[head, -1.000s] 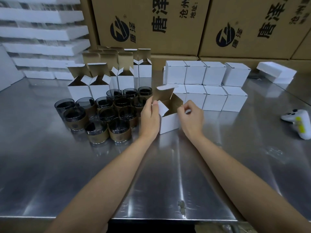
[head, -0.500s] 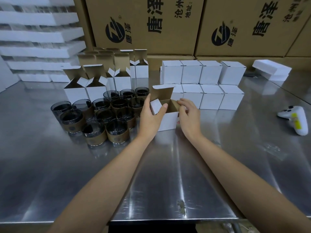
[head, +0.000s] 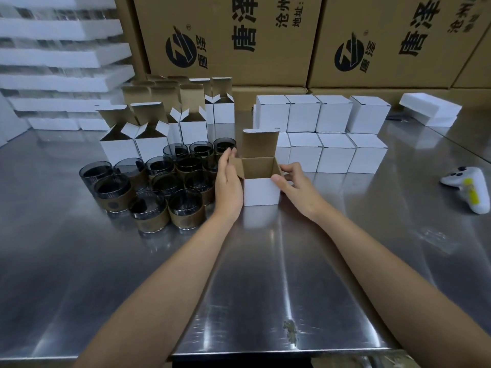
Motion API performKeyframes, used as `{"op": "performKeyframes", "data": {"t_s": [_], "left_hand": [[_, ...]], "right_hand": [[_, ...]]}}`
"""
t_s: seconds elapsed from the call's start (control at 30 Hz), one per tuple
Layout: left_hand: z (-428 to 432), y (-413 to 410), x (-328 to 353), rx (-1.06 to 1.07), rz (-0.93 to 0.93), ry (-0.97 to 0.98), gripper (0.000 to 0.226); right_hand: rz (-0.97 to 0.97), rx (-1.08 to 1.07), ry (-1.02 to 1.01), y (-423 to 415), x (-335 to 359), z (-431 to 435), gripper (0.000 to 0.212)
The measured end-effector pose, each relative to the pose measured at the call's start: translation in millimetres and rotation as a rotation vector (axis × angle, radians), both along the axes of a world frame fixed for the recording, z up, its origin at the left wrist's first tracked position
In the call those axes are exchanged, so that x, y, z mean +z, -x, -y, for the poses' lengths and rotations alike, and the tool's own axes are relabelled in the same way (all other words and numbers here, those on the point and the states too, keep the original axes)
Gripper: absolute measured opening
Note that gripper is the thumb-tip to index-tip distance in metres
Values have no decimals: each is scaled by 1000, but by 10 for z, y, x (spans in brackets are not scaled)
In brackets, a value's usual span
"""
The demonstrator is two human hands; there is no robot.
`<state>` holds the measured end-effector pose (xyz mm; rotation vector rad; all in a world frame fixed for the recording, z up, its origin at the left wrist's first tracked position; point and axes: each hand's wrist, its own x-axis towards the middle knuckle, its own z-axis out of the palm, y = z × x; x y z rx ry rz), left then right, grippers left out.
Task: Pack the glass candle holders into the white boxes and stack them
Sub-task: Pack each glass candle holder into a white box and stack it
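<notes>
An open white box stands on the steel table, its lid flap upright and its brown inside showing nothing in it. My left hand lies flat against its left side, fingers straight beside the left flap. My right hand holds the box's right side, thumb on the front corner and fingers curled round the right edge. Several dark glass candle holders with brown bands cluster just left of my left hand. Closed white boxes are stacked two high behind the open box.
Several open empty boxes stand behind the glasses. A white game controller lies at the right. Large brown cartons line the back, white foam trays are piled at the left, and a flat white box sits far right.
The box has been turned square to me and set upright with its flaps spread open. My left hand moved from the flap to the box's left side; my right hand shifted to its right side.
</notes>
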<state>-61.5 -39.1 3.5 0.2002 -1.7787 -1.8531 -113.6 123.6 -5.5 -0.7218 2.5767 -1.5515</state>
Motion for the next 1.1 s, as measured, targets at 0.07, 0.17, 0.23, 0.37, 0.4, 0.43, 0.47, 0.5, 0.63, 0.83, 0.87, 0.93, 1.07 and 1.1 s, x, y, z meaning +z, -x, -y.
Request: {"op": "performKeyframes", "data": {"t_s": [0.07,0.17,0.23,0.37,0.4,0.43,0.47,0.5,0.63,0.83,0.87,0.93,1.07,1.1], "left_hand": [[8,9,-17,0,40,46,46],[-8,31,-45,-42,97,84,45],[-32,34,-53,-77,138,124,43],[-59,7,-48,-180,220,194,53],[-64,-2,-41,-209,231,203,57],[-68,-3,-33,-234,237,200,60],[-71,-1,-30,-249,236,190,60],[-76,2,-23,-250,238,175,58],[-83,-9,9,-247,234,170,48],[-121,-25,22,-166,219,199,47],[-117,-30,22,-165,206,215,47],[-112,-44,32,-161,181,241,51],[-88,-62,59,-150,146,227,67],[-85,-67,60,-164,144,214,66]], "right_hand": [[-6,-6,-14,34,-11,-38,46],[-20,-35,-6,48,6,-76,50],[-26,-44,1,63,0,-94,45],[-48,-4,-44,38,-1,-119,39],[-49,10,-27,23,-5,-129,32],[-56,20,5,15,-11,-135,26],[-68,23,48,11,-11,-145,23],[-75,23,100,3,-2,-148,20],[-144,29,220,-20,31,-141,37],[-324,-2,240,-18,-1,-100,48],[-340,-11,215,-16,-1,-97,46],[-332,-5,179,-19,5,-98,47],[-300,37,71,-14,18,-86,60],[-292,32,58,-14,15,-78,63]]}}
